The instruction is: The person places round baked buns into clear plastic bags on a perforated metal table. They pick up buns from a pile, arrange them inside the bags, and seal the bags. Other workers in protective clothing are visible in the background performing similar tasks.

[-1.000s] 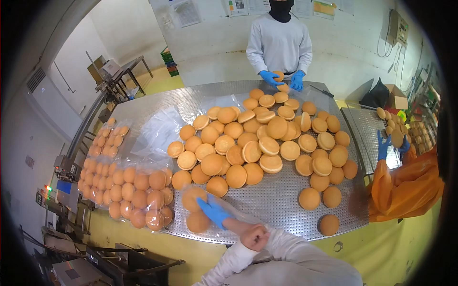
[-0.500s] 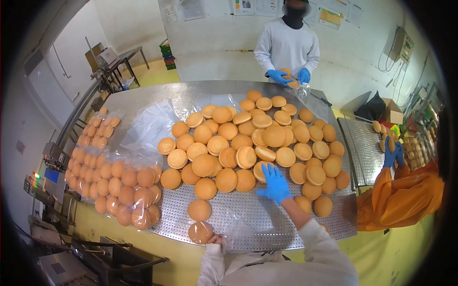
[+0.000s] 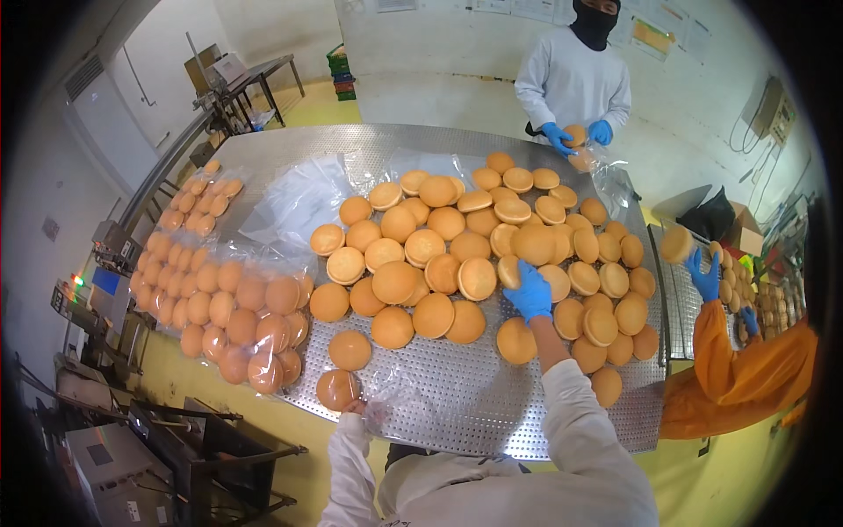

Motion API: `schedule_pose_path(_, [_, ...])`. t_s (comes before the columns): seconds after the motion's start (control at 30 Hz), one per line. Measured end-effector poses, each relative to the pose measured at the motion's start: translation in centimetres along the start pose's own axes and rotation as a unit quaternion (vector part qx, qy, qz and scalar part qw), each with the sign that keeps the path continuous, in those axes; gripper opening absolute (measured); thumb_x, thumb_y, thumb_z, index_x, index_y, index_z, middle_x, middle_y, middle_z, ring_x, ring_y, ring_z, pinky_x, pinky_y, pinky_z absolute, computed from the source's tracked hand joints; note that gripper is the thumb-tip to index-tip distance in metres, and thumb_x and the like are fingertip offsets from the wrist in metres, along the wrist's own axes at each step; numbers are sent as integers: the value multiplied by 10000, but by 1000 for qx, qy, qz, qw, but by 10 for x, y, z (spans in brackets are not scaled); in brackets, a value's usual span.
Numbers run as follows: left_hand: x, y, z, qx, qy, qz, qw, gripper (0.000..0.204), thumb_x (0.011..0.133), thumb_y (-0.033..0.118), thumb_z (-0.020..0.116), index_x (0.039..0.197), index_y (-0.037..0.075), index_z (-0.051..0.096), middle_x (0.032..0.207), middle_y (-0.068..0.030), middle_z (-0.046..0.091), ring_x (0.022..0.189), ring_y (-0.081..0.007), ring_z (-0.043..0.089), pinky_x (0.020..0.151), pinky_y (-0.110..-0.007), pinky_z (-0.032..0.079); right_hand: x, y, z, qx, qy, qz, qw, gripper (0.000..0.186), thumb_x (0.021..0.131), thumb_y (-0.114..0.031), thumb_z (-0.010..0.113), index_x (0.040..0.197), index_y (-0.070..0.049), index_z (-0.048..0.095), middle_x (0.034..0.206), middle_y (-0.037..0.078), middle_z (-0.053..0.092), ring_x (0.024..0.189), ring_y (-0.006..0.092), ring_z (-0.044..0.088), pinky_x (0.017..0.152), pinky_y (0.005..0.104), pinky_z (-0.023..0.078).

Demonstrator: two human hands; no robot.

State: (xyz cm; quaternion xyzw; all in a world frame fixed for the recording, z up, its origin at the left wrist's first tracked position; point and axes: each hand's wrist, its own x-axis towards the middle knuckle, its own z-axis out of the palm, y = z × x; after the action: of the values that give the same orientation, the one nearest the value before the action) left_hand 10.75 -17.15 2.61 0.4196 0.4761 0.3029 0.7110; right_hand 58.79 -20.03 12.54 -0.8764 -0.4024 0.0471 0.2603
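Now touching a pale-edged bun in the big pile of buns with the right hand, in its blue glove. Reaching a little farther in than half a second ago, with fingers half open and a bit bent. Cannot tell if gripping the bun or only resting on it. Now showing a brown-topped bun just nearer than the glove, in the glove's old spot. Keeping the bare left hand at the near edge of the table, beside a shiny bun and a clear bag, same as before. Cannot tell how open or how full, with most of it hidden. Seeing full bags of buns on the left, as before. On the far side, seeing two buns by the gloves of a worker in white, also as before. On the right, seeing a worker in orange with hands now spread apart, after being close together.
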Motion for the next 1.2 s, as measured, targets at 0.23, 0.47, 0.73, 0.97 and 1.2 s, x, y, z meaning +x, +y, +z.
schedule_pose_path(0.23, [-7,26,-3,3,18,14,1000,86,839,76,567,756,70,544,858,-22,601,727,-95,541,642,-258,448,-46,43,-30,675,-139,195,698,443,831,-272,628,1180,-15,533,1111,109,607,991,207,587,885,339,452])
schedule_pose_path(0.47, [-96,67,78,210,11,302,930,108,782,73,616,759,57,513,789,-75,574,683,-183,554,625,-312,449,-153,11,-46,464,-220,190,836,373,814,-318,638,1035,-17,617,1170,146,565,1067,244,533,916,364,418])
schedule_pose_path(0.73, [-115,65,128,434,0,386,814,141,725,103,653,789,51,538,768,-119,556,702,-312,561,624,-409,455,-235,-68,-51,22,-188,-152,970,414,676,-375,751,931,-59,669,1142,173,520,1119,319,464,920,364,397])
schedule_pose_path(0.97, [-124,56,127,419,13,332,845,128,779,140,627,804,54,536,765,-131,552,663,-316,564,584,-407,461,-249,-65,-45,408,-444,34,797,436,796,-295,677,1115,-13,586,1120,95,540,1086,178,486,914,320,407])
schedule_pose_path(1.2, [-114,73,130,446,46,372,813,113,801,140,591,777,46,533,735,-147,543,616,-336,554,560,-418,465,-248,-114,71,602,-336,292,663,376,873,-268,585,1179,-54,544,1079,67,577,983,150,527,893,286,417])
